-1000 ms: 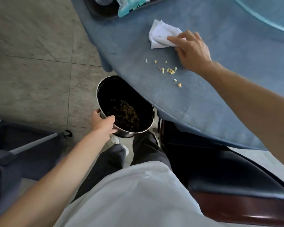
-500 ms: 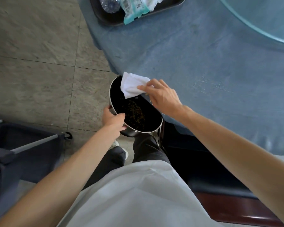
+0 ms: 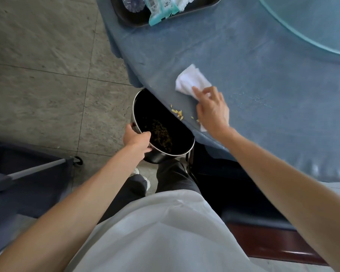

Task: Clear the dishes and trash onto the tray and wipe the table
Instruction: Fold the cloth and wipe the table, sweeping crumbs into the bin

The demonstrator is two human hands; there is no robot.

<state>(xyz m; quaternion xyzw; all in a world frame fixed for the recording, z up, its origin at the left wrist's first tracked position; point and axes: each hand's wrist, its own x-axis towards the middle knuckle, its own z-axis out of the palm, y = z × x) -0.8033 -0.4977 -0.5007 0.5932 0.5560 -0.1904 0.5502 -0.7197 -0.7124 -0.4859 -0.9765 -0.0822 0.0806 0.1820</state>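
The right hand is on the worktop, which has a blue cloth over it. Its fingers press down on a white napkin, and one corner of the napkin peeks out by the wrist. The fingers are bent over the napkin and hold it flat on the cloth. Just beside this hand, near the round edge of the worktop, lie small yellow crumbs. The left hand grips the rim of a black bucket with a shiny edge. The thumb is inside the rim and the other fingers wrap the outside. The bucket is held just under the edge of the worktop, right below the crumbs, and it tips toward the person. Inside it there is a pile of dark bits. Far up on the worktop sits a dark tray, with a clear bottle and a teal packet in it. A glass plate shows at the top right.
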